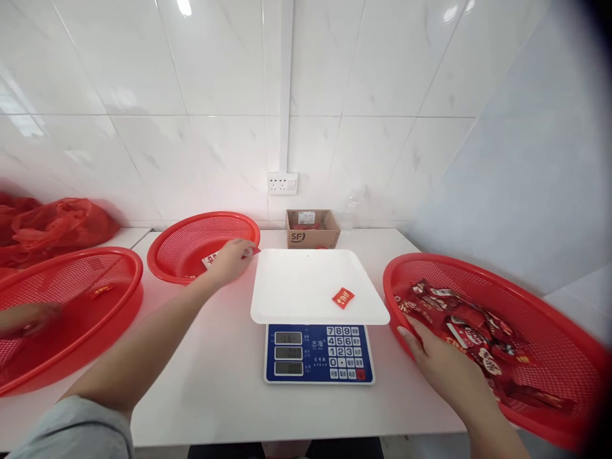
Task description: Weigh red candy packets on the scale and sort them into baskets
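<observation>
Small red foil-like packet (343,298) lies on the flat white pan (294,280) of a blue-and-white digital scale (318,354) on my white counter (215,408), towards four o'clock of the pan's centre; between nine and ten o'clock from there, my left hand (232,260) pinches a second red packet (257,249); at four o'clock my right hand (437,354) is at the rim of a red perforated plastic basket (561,350), thumb and fingers slightly parted, gripping or not I cannot tell; near nine, another person's hand (36,317) is inside another red basket (115,271).
</observation>
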A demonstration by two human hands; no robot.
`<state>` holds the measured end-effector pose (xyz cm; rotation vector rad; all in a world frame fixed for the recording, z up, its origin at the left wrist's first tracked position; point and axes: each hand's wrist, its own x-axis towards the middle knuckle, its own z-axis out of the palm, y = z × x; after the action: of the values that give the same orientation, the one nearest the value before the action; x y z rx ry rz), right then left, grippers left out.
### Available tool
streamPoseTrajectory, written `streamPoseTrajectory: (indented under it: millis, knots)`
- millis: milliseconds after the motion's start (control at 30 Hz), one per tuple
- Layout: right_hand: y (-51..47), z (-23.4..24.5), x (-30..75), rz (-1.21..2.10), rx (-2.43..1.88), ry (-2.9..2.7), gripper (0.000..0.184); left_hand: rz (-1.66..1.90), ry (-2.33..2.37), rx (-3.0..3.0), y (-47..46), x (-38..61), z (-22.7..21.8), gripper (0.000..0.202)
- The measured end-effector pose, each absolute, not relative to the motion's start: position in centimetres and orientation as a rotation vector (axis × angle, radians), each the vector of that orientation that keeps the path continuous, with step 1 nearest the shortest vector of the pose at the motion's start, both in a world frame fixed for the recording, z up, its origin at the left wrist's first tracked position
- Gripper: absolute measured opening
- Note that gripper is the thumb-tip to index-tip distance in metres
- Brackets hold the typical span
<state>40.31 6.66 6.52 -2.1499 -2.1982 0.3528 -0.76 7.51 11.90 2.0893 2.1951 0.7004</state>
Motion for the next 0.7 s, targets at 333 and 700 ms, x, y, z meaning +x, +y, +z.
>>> streamPoseTrajectory:
  millis: [333,700]
  knots:
    - [6.6,6.5,40.2,0.32,-2.132,-2.202,0.063,0.534,2.23,2.155,8.5,-1.0,11.4,0.038]
    - [6.4,7.0,40.1,0.326,-2.164,-2.217,0.062,0.166,1.398,2.719,9.1,15.2,9.0,0.04]
